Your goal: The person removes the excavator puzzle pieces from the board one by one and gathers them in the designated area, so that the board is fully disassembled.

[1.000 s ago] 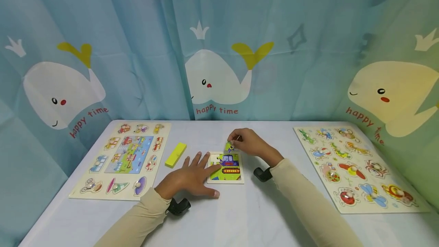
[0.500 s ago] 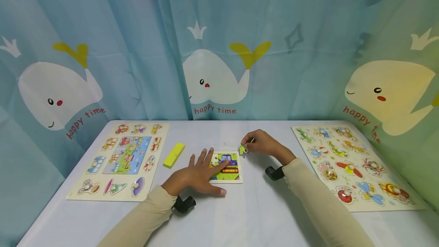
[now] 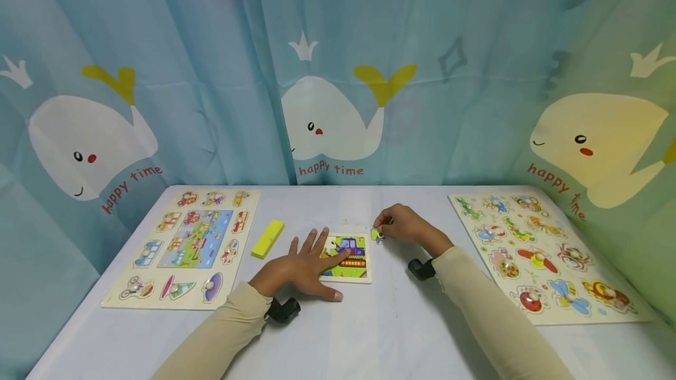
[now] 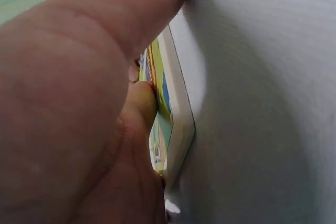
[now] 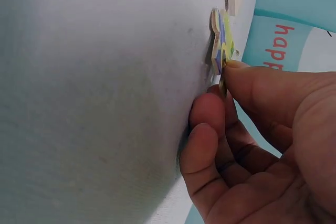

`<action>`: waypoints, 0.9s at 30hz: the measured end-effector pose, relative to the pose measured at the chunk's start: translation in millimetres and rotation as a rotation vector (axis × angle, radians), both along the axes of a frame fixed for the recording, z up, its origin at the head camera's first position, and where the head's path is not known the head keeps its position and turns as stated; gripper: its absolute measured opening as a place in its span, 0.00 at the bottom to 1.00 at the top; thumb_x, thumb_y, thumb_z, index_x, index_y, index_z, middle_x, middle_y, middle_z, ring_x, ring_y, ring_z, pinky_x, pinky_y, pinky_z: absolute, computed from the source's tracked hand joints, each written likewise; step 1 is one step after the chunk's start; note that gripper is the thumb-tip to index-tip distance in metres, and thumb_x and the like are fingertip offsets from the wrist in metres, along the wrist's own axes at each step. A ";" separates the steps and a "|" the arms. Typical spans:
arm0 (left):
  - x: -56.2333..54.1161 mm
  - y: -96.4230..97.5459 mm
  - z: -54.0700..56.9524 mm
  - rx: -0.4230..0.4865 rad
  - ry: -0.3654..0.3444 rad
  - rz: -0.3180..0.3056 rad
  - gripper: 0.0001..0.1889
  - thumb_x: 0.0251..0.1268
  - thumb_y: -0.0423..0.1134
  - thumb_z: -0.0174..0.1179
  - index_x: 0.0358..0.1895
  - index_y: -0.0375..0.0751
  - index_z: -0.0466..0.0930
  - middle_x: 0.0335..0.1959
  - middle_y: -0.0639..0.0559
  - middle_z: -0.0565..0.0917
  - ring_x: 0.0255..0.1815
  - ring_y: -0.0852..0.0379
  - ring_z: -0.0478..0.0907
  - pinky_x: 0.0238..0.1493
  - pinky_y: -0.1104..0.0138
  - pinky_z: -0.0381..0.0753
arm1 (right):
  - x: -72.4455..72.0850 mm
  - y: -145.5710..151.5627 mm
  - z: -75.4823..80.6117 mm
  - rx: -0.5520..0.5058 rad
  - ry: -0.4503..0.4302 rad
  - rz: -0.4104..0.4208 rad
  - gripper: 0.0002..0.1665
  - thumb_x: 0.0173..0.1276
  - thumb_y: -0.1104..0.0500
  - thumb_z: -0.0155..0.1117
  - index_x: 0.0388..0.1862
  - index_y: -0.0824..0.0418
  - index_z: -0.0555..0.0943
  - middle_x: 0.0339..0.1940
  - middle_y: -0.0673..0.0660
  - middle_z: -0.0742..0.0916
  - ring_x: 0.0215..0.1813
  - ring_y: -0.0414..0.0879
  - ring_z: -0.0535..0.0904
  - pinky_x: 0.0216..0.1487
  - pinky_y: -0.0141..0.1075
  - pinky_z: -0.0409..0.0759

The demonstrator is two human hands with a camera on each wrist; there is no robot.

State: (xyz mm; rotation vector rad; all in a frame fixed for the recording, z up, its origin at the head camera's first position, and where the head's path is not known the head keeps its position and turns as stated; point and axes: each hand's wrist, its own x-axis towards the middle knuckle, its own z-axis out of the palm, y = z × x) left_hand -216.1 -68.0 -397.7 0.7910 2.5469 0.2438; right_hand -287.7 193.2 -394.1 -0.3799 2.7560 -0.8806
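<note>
A small framed jigsaw puzzle (image 3: pixel 344 277) with a purple tracked vehicle on green lies on the table in the head view. My left hand (image 3: pixel 302 267) rests over its left part with fingers spread, the index finger across the picture and the thumb on the cloth. My right hand (image 3: pixel 404 224) pinches a green-and-purple puzzle piece (image 3: pixel 376 233) just right of the frame's upper right corner. The right wrist view shows the puzzle piece (image 5: pixel 222 40) between thumb and fingertips, close over the cloth. In the left wrist view the frame's pale edge (image 4: pixel 181 103) runs beside my fingers.
A yellow block (image 3: pixel 267 238) lies left of the puzzle. A vehicle peg puzzle board (image 3: pixel 118 295) is at the far left, an insect peg board (image 3: pixel 533 315) at the right. A blue whale-print curtain (image 3: pixel 232 75) hangs behind the table.
My right hand has moved the puzzle piece from the frame's top edge out to the right and lowered it toward the table. My left hand stays on the puzzle.
</note>
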 end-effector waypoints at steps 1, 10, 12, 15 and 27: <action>0.4 0.1 0.3 0.002 -0.003 0.002 0.48 0.55 0.69 0.60 0.78 0.68 0.47 0.78 0.43 0.28 0.76 0.42 0.23 0.68 0.39 0.28 | 0.2 0.2 -0.7 0.002 0.004 0.001 0.05 0.67 0.68 0.61 0.36 0.64 0.84 0.34 0.54 0.84 0.35 0.46 0.74 0.35 0.35 0.73; 2.9 0.4 -0.9 0.025 0.019 0.017 0.48 0.54 0.70 0.60 0.77 0.67 0.50 0.79 0.44 0.30 0.77 0.41 0.24 0.69 0.39 0.30 | 1.6 -2.9 0.7 0.012 0.050 0.000 0.03 0.64 0.67 0.65 0.37 0.63 0.81 0.33 0.54 0.82 0.35 0.47 0.74 0.36 0.38 0.74; 3.1 0.1 -0.2 0.024 0.021 0.016 0.48 0.54 0.70 0.60 0.77 0.67 0.50 0.79 0.43 0.30 0.76 0.41 0.24 0.68 0.39 0.30 | 0.5 -5.0 2.3 0.000 0.082 -0.001 0.03 0.65 0.67 0.64 0.37 0.63 0.82 0.33 0.54 0.82 0.35 0.47 0.74 0.36 0.38 0.75; 2.2 0.0 -0.8 0.017 0.026 0.013 0.47 0.55 0.70 0.60 0.77 0.67 0.50 0.79 0.44 0.30 0.76 0.40 0.24 0.69 0.39 0.30 | -0.1 -8.9 4.3 -0.046 0.159 0.029 0.03 0.66 0.67 0.63 0.38 0.64 0.83 0.33 0.53 0.83 0.35 0.46 0.75 0.38 0.38 0.75; -2.7 -1.1 -9.9 -0.010 0.011 0.010 0.48 0.54 0.73 0.57 0.77 0.71 0.44 0.78 0.47 0.24 0.75 0.39 0.18 0.67 0.39 0.25 | 4.9 -35.7 4.1 -0.129 0.170 0.208 0.07 0.68 0.66 0.64 0.43 0.65 0.85 0.36 0.52 0.86 0.33 0.42 0.76 0.34 0.34 0.77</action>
